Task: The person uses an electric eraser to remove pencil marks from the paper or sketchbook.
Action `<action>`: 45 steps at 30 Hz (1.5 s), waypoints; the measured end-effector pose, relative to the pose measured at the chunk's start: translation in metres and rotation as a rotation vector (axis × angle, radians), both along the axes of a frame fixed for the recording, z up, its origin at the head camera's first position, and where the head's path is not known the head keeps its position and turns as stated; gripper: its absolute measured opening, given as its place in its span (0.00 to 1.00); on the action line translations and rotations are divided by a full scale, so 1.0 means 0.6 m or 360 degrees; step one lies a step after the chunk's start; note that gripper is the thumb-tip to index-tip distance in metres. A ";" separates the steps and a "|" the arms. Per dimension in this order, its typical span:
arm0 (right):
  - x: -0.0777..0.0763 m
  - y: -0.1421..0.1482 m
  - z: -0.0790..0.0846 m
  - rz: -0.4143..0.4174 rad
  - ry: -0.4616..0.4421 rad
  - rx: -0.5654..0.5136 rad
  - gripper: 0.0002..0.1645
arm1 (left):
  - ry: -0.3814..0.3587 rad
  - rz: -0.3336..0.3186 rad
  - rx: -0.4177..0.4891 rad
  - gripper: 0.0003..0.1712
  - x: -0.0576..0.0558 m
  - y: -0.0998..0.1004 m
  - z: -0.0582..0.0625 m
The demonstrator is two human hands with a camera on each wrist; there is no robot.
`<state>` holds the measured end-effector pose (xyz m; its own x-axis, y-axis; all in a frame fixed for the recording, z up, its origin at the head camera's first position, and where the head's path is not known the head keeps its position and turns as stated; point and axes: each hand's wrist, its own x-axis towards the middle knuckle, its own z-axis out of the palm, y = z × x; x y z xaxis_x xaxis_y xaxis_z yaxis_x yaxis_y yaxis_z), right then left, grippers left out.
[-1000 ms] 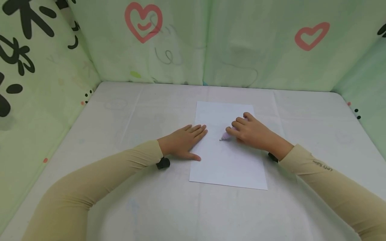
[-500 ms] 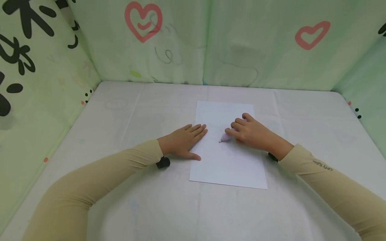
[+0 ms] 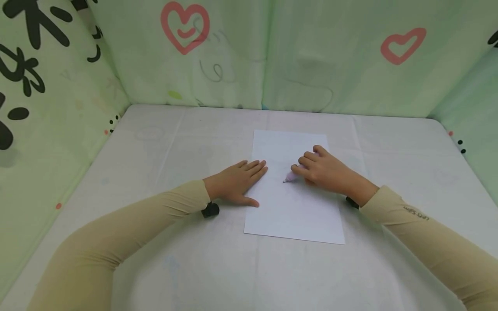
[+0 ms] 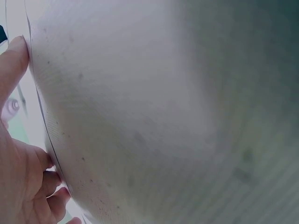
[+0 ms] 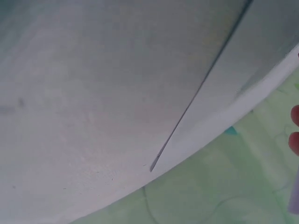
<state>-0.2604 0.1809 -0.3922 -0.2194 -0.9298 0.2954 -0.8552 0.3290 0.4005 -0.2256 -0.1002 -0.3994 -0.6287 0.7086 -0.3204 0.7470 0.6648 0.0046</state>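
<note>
A white sheet of paper (image 3: 295,216) lies on the table, its long sides running away from me. My left hand (image 3: 237,183) is spread flat over the paper's left edge, fingers pointing to the right and thumb held apart. In the left wrist view its fingertips (image 4: 58,200) meet the paper's edge. My right hand (image 3: 324,170) grips a chunky lilac pen (image 3: 291,176) over the paper's right half, fingers curled round the barrel. The pen slants, its narrow tip down at the middle of the sheet. The hand hides most of the barrel; its lilac end (image 5: 294,198) shows in the right wrist view.
A white cloth (image 3: 186,268) covers the table. Light green curtains (image 3: 334,77) with printed hearts and dark marks stand along the back and both sides. A black wrist device (image 3: 210,210) shows beneath the left wrist.
The pen tip has shifted by a very small amount over the paper, toward me and then slightly back. The left hand and the sheet have stayed in place.
</note>
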 end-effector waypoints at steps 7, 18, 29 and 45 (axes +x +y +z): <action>-0.001 0.003 0.000 0.0019 -0.0030 0.0009 0.25 | -0.0003 0.0000 0.0004 0.57 0.001 0.000 0.000; -0.003 0.006 -0.003 0.0022 0.0014 0.0001 0.25 | 0.0000 -0.0011 -0.0004 0.57 0.002 0.001 -0.003; -0.008 0.019 0.011 -0.0013 0.0050 0.0035 0.22 | 0.0010 -0.0024 0.0010 0.57 0.002 -0.001 -0.005; -0.011 0.034 0.016 0.0026 0.0026 0.0045 0.22 | 0.0028 -0.0029 0.0007 0.57 0.000 -0.002 -0.004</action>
